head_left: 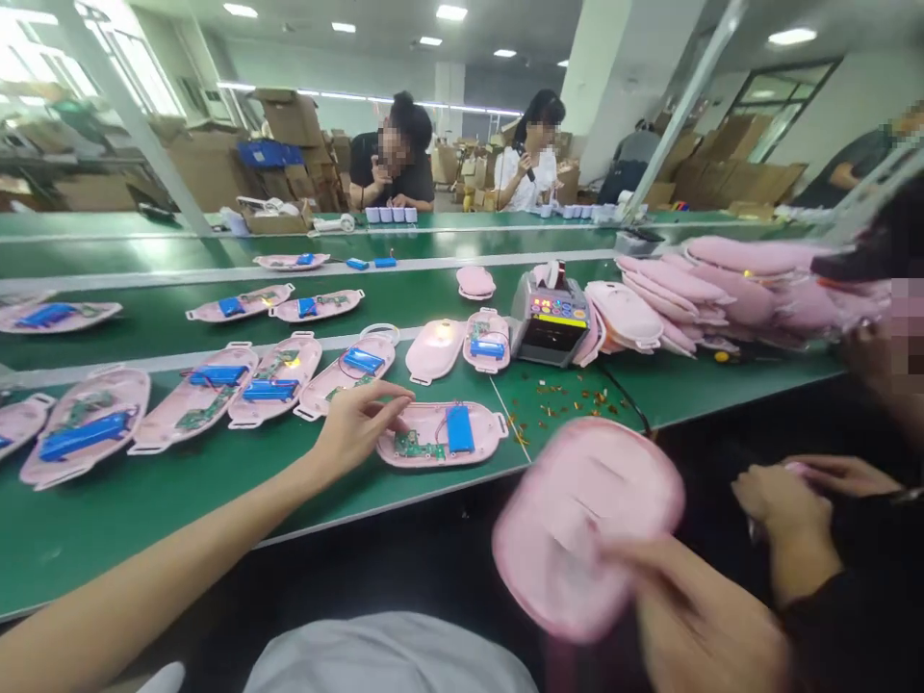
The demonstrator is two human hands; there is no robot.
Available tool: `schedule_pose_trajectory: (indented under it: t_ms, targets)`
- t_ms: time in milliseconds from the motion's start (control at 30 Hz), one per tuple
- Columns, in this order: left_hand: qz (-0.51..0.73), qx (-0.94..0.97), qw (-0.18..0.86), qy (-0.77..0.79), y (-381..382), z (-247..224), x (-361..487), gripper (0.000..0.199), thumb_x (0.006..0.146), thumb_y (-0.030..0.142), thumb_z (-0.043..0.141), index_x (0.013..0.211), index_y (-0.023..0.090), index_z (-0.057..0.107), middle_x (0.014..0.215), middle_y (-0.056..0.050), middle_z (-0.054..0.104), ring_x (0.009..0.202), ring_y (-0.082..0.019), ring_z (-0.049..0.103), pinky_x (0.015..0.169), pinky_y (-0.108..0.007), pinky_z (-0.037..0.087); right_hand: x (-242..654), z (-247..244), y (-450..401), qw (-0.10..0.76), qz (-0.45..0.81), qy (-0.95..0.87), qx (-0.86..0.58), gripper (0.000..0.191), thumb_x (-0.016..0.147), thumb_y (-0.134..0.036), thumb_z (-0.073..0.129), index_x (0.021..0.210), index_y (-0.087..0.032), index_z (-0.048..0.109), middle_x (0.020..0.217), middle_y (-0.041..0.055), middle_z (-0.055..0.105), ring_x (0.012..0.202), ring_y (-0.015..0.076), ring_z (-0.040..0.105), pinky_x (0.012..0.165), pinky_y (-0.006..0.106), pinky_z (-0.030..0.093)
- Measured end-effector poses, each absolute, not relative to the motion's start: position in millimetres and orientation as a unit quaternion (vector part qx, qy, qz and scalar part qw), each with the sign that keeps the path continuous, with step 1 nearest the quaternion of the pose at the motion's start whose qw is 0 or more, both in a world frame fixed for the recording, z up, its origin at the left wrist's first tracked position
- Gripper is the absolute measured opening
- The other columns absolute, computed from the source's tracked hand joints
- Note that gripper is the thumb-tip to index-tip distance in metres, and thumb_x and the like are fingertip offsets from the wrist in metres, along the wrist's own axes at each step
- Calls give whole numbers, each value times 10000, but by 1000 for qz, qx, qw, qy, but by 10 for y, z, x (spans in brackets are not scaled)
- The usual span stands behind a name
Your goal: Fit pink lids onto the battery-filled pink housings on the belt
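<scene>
My left hand (pixel 352 430) reaches over the green table, its fingers closed round the left end of an open pink plastic shell (pixel 425 421). Inside that shell lie a blue battery pack (pixel 460 429) and a green circuit board (pixel 419 447), with thin wires at the battery's top. Low on the right, my right hand (pixel 711 606) is blurred by motion. It pinches a pink rounded cover (pixel 599 510) with slit-like marks, held in front of the table's edge. The cover's exact material is too smeared to tell.
Several open shells with batteries (pixel 90 423) spread leftward. A tape dispenser (pixel 552 318) stands beside a pile of pink covers (pixel 693 289). Small orange scraps (pixel 570 397) litter the table. A co-worker's hands (pixel 794 510) are close on my right; other people sit opposite.
</scene>
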State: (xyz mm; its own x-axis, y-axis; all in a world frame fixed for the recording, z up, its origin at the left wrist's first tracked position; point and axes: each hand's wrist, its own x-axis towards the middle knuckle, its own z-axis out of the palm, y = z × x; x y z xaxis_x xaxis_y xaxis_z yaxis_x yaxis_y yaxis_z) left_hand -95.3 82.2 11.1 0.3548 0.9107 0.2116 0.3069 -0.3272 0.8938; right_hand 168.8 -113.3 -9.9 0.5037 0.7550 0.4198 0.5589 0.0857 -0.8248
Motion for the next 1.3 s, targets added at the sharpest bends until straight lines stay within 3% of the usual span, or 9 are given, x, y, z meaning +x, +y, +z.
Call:
schedule_pose_trajectory:
  t_ms: [200,333,467,600,767,933,1033,1167,1300]
  targets:
    - [404,653,501,399,812,91,-1068,180,807,327,682,804,150,719,675,-27,698,563,-155,694,528,-223,569,1132,-232,58,587,285,-526,-546,158,837,-339,630,869,-189,669,792,22,660,707,144,610,631,229,492]
    - [410,599,555,406,794,44,-1093,141,790,286,698,793,148,727,617,-16,689,560,-154,688,508,-211,548,1118,-241,500,602,469,-374,-527,773,647,-328,804,1344,-244,482,1090,66,682,836,182,655,677,274,541]
    - [417,620,539,389,751,51,-1119,94,817,239,691,789,152,710,646,-20,709,571,-138,683,530,-197,537,1102,-162,658,626,514,-254,-528,649,553,-330,809,1157,-162,643,1008,85,705,868,213,662,715,299,561]
    - [432,750,376,330,694,92,-1164,97,890,155,617,868,176,709,782,-29,724,712,-121,677,666,-199,549,943,-111,713,676,475,-225,-516,480,663,-318,780,1110,-195,659,1002,57,705,910,195,670,755,294,576]
    - [508,739,209,389,666,30,-1080,114,907,168,616,838,203,700,1150,-91,591,1112,-203,597,960,-346,536,694,-156,557,692,451,-251,-505,435,768,-293,750,1177,-225,620,1148,81,677,1069,220,648,783,318,598]
    - [577,634,338,389,730,-88,-905,61,889,153,636,926,201,631,1126,-76,644,978,-171,664,806,-287,574,511,-290,346,690,466,-248,-495,438,805,-311,706,1227,-260,602,1210,67,659,1071,218,649,845,354,603]
    - [563,516,519,385,757,-97,-892,329,835,186,703,1089,230,498,872,-4,697,696,-127,674,603,-219,536,555,-312,324,674,489,-231,-504,453,781,-321,716,1214,-245,605,1203,73,654,1075,229,642,893,384,581]
    - [488,496,596,401,763,-68,-936,330,805,203,719,1053,204,500,788,4,692,612,-112,648,523,-181,471,784,-75,461,689,229,-382,-572,497,774,-325,754,1230,-236,577,1292,76,591,1200,233,565,1055,420,459]
    - [472,512,589,410,770,-47,-933,303,812,220,706,1033,199,500,782,1,696,619,-120,654,528,-188,482,872,229,786,398,87,-724,-557,344,795,-415,709,1082,-228,671,1095,76,676,1032,267,611,941,442,461]
